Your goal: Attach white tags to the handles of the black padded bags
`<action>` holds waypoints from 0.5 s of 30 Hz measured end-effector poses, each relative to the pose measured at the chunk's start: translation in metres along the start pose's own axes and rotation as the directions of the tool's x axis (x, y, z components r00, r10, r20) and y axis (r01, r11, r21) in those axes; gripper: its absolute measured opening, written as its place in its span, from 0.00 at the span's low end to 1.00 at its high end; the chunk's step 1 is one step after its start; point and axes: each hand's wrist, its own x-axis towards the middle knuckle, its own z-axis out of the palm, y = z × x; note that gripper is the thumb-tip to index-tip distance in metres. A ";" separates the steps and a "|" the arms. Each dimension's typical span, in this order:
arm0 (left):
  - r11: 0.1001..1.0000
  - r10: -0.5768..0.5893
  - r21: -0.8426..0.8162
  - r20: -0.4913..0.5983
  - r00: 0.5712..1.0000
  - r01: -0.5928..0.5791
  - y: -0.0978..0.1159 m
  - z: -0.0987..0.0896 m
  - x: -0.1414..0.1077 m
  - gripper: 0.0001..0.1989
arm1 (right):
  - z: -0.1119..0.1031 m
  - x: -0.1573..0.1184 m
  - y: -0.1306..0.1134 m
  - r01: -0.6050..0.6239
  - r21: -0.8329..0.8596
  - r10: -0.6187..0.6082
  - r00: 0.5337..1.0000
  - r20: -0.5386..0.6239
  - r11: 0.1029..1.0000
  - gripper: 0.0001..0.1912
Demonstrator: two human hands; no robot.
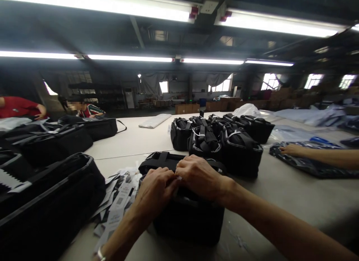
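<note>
A black fabric bag (190, 223) stands upright on the table right in front of me. Over its top, my left hand (157, 184) and my right hand (199, 175) meet with fingers curled and pinched together. A tiny white bit (178, 178) shows where the fingertips come together; what it belongs to is hidden by the fingers. A dark strap (161, 156) arches along the bag's far rim behind my hands. Just left of the bag lies a loose pile of printed paper hang tags (119, 201) with white strings.
Several finished-looking black bags (238, 152) stand grouped beyond the right hand. More long black bags (56, 193) crowd the left side. A co-worker's hand (294, 150) rests on a plastic-wrapped dark package (314, 163) at right. Two people work at the far left.
</note>
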 end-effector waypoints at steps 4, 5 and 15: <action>0.987 0.007 -0.160 -0.152 0.988 -0.031 -0.017 0.001 0.000 0.11 | 0.015 -0.006 0.008 -0.057 0.151 0.079 0.986 -0.147 0.987 0.08; 0.989 0.055 -0.128 -0.191 0.980 -0.080 -0.020 0.002 0.002 0.11 | 0.014 -0.008 0.009 -0.087 0.256 0.140 0.971 -0.195 0.963 0.08; 0.977 0.211 -0.004 -0.032 0.977 -0.211 -0.024 0.033 0.045 0.14 | 0.007 -0.009 0.017 -0.136 0.416 0.278 0.912 -0.303 0.899 0.09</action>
